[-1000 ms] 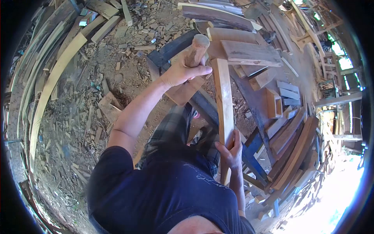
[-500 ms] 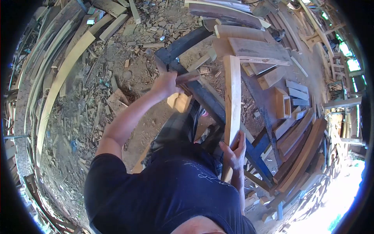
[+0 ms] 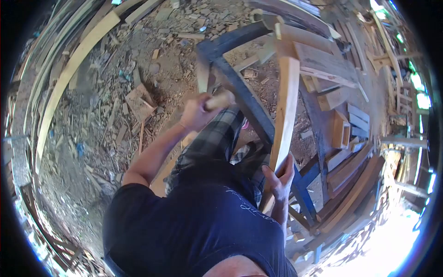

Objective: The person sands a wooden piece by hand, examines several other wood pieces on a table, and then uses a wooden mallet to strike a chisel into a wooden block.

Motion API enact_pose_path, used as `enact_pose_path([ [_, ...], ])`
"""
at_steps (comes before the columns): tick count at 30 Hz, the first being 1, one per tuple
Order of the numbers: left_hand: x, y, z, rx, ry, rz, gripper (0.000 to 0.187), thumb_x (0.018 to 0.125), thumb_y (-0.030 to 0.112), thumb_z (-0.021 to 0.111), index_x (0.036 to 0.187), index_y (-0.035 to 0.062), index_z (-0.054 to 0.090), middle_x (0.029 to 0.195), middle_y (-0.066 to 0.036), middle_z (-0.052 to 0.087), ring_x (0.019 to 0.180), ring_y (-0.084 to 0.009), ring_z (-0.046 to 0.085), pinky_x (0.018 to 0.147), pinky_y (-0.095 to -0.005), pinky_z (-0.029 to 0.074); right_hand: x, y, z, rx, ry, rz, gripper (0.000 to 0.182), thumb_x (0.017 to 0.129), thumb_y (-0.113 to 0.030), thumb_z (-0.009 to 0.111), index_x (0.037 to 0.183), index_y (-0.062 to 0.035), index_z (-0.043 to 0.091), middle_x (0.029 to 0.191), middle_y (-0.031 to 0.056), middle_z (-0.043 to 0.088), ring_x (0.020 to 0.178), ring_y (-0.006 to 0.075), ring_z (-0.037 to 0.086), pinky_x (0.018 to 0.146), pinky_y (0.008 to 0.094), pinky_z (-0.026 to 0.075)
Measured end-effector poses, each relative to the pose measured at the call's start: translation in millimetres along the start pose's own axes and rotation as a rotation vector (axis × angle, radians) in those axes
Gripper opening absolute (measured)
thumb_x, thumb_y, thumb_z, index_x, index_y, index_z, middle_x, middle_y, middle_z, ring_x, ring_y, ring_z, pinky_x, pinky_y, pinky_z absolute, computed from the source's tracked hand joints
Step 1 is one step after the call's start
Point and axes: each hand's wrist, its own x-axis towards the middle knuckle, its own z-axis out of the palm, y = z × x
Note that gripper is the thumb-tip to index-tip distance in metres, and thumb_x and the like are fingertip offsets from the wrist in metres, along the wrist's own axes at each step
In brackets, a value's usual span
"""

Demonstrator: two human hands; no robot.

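Note:
My left hand (image 3: pixel 195 113) is closed around a short piece of wood (image 3: pixel 220 100), blurred by motion, so I cannot tell its exact kind. It is above my left thigh, beside the dark metal frame (image 3: pixel 244 94). My right hand (image 3: pixel 280 177) grips the near part of a long, pale wooden board (image 3: pixel 285 108), thumb on one side and fingers on the other. The board slants up and away from my body across the frame, and its near end goes down beside my shirt.
Wood scraps and chips litter the ground (image 3: pixel 110 92). Long planks (image 3: pixel 69 78) curve along the left. Thick boards (image 3: pixel 327 64) lie at the far right, near an open wooden box (image 3: pixel 340 130). Stacked timber (image 3: pixel 353 191) lies to the right of my right hand.
My left hand has drawn back from the frame's corner toward my body with the short piece of wood. My right hand keeps its hold on the board. The view has shifted slightly.

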Motion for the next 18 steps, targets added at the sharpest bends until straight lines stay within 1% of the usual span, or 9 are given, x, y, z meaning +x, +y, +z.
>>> enact_pose_path([
  [2, -9.6, 18.2, 5.3, -0.068, -0.119, 0.244, 0.032, 0.068, 0.020, 0.080, 0.091, 0.0053, 0.063, 0.084, -0.014, 0.064, 0.081, -0.0341, 0.065, 0.070, -0.0397, 0.052, 10.3, -10.8, 13.1, 0.372, -0.203, 0.170, 0.067, 0.065, -0.020, 0.078, 0.121, 0.0011, 0.047, 0.106, 0.0151, 0.063, 0.092, 0.0186, 0.062, 0.070, 0.0295, 0.050],
  [3, -14.5, 22.7, 13.1, -0.113, -0.167, 0.280, 0.034, 0.065, 0.017, 0.080, 0.090, 0.0049, 0.062, 0.086, -0.014, 0.062, 0.083, -0.0345, 0.063, 0.071, -0.0404, 0.051, 18.5, -28.9, 19.1, 0.533, -0.286, 0.150, 0.069, 0.063, -0.019, 0.078, 0.120, 0.0024, 0.046, 0.107, 0.0180, 0.063, 0.093, 0.0229, 0.064, 0.058, 0.0266, 0.052],
  [5, -19.0, 33.8, 26.2, -0.212, -0.231, 0.289, 0.035, 0.062, 0.013, 0.079, 0.090, 0.0042, 0.060, 0.087, -0.014, 0.058, 0.088, -0.0353, 0.060, 0.073, -0.0417, 0.049, 38.2, -32.5, 31.5, 0.717, -0.457, 0.072, 0.075, 0.060, -0.026, 0.079, 0.121, 0.0022, 0.044, 0.139, 0.0256, 0.035, 0.089, 0.0350, 0.064, 0.048, 0.0277, 0.053],
  [9, -20.3, 36.4, 43.7, -0.406, -0.175, 0.256, 0.040, 0.067, 0.010, 0.076, 0.104, 0.0044, 0.061, 0.092, -0.014, 0.060, 0.087, -0.0348, 0.061, 0.076, -0.0400, 0.048, 75.1, -50.2, 56.2, 1.103, -0.881, 0.117, 0.074, 0.062, -0.032, 0.083, 0.117, 0.0045, 0.049, 0.146, 0.0358, 0.016, 0.104, 0.0522, 0.058, 0.042, 0.0335, 0.058],
  [11, -14.9, 35.6, 34.5, -0.613, -0.230, 0.230, 0.044, 0.066, 0.010, 0.076, 0.107, 0.0039, 0.061, 0.093, -0.016, 0.061, 0.089, -0.0364, 0.061, 0.077, -0.0407, 0.048, 92.5, -63.1, 74.8, 1.187, -1.018, 0.067, 0.071, 0.065, -0.030, 0.084, 0.116, 0.0051, 0.049, 0.143, 0.0341, 0.022, 0.110, 0.0583, 0.051, 0.048, 0.0375, 0.061],
  [13, 0.8, 28.6, 15.3, -0.612, -0.262, 0.286, 0.042, 0.066, 0.009, 0.075, 0.105, 0.0029, 0.061, 0.091, -0.016, 0.060, 0.089, -0.0363, 0.062, 0.077, -0.0410, 0.048, 111.3, -69.6, 92.1, 1.170, -1.087, 0.069, 0.073, 0.063, -0.032, 0.084, 0.116, 0.0027, 0.048, 0.135, 0.0307, 0.028, 0.104, 0.0559, 0.054, 0.047, 0.0372, 0.058],
  [15, 17.9, 6.6, 7.1, -0.417, -0.301, 0.351, 0.038, 0.067, 0.009, 0.074, 0.103, 0.0030, 0.061, 0.092, -0.015, 0.059, 0.090, -0.0350, 0.062, 0.078, -0.0404, 0.048, 132.0, -75.1, 109.9, 1.155, -1.155, 0.075, 0.075, 0.061, -0.034, 0.085, 0.115, 0.0004, 0.046, 0.127, 0.0273, 0.035, 0.098, 0.0535, 0.057, 0.047, 0.0369, 0.056],
  [17, 33.3, -14.2, -24.2, -0.353, -0.215, 0.392, 0.039, 0.069, 0.017, 0.079, 0.101, 0.0026, 0.061, 0.097, -0.014, 0.059, 0.094, -0.0322, 0.061, 0.079, -0.0395, 0.048, 154.3, -80.9, 129.6, 1.201, -1.272, 0.099, 0.066, 0.064, -0.024, 0.086, 0.115, -0.0029, 0.050, 0.129, 0.0171, 0.034, 0.094, 0.0433, 0.056, 0.056, 0.0355, 0.057],
  [18, 36.6, -28.4, -45.5, -0.335, -0.146, 0.404, 0.041, 0.071, 0.020, 0.081, 0.102, 0.0026, 0.061, 0.100, -0.015, 0.059, 0.095, -0.0312, 0.061, 0.080, -0.0392, 0.048, 172.3, -84.3, 135.8, 1.118, -1.343, 0.133, 0.062, 0.064, -0.021, 0.085, 0.112, -0.0063, 0.048, 0.125, 0.0118, 0.034, 0.086, 0.0306, 0.049, 0.057, 0.0316, 0.052],
])
